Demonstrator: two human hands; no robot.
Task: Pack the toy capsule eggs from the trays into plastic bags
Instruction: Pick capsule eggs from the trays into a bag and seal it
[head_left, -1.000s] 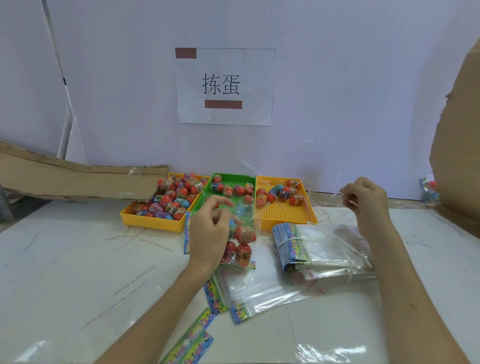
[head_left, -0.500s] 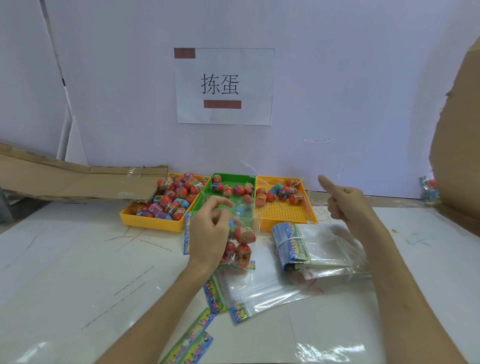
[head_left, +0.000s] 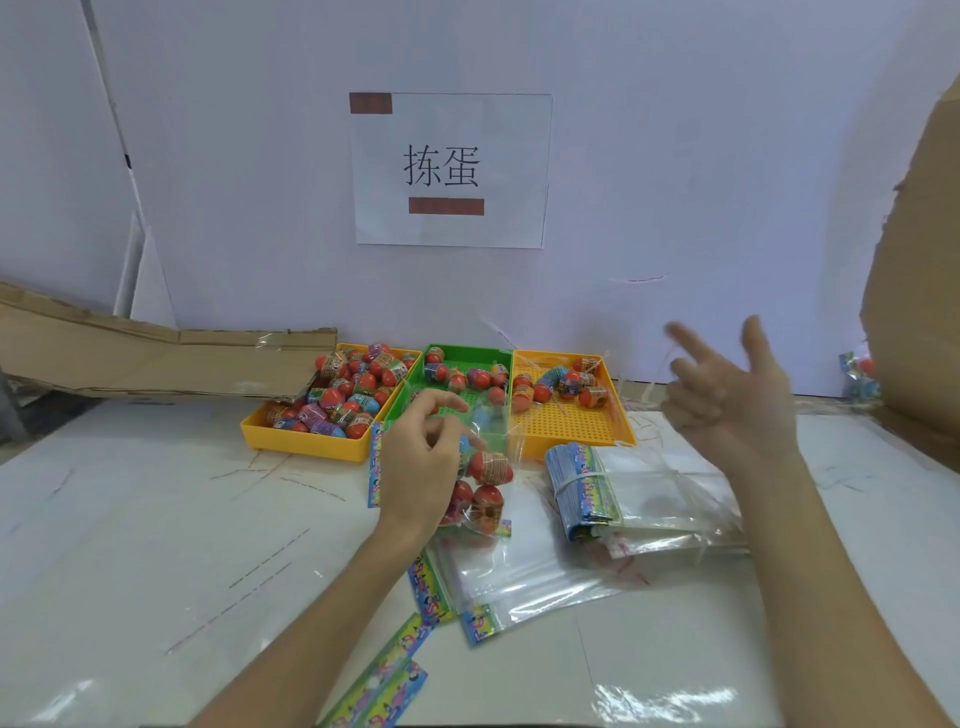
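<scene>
Head view: the left hand (head_left: 421, 462) hovers just in front of the green tray (head_left: 467, 356), its fingers curled round the upper part of a clear plastic bag (head_left: 493, 522) that hangs down to the surface (head_left: 156, 545). Several red capsule eggs (head_left: 491, 465) sit in the lower half of that bag (four can be made out). The right hand (head_left: 737, 400) is raised above the bundle of bags (head_left: 587, 483), palm turned inward and fingers spread, blurred. More eggs fill the left yellow tray (head_left: 311, 447), and fewer lie at the far ends of the green tray and the right yellow tray (head_left: 571, 431). Loose flat bags (head_left: 519, 582) lie near the left forearm. A paper sign (head_left: 452, 169) hangs on the wall behind.
</scene>
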